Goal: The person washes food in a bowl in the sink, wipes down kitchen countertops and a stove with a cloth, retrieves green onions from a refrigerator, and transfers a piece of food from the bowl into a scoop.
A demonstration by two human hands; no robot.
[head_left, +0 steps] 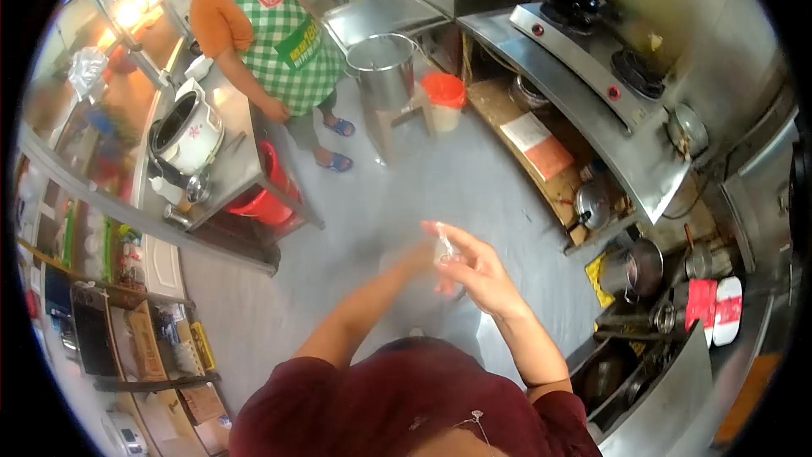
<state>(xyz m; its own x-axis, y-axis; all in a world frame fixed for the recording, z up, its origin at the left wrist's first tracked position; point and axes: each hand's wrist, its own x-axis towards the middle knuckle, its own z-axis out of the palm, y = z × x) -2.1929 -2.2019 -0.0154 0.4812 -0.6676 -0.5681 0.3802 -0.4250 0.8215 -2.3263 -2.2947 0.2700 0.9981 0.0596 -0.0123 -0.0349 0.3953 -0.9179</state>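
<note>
In front of my chest, my right hand (478, 279) is raised with its fingers bent around a small piece of clear, crumpled plastic (444, 250). Whether it is a bag or a glove I cannot make out. My left hand (425, 259) is smeared by motion just left of the plastic, so its fingers do not show clearly. I cannot tell whether it touches the plastic. Both hands are over the grey floor (372, 211), apart from any work surface.
A person in a green checked apron (283, 34) stands ahead on the left, beside a metal table (241, 165) with a white rice cooker (190, 131). A tall steel pot (382, 72) and a red bucket (444, 93) stand ahead. A gas stove (584, 59) is right.
</note>
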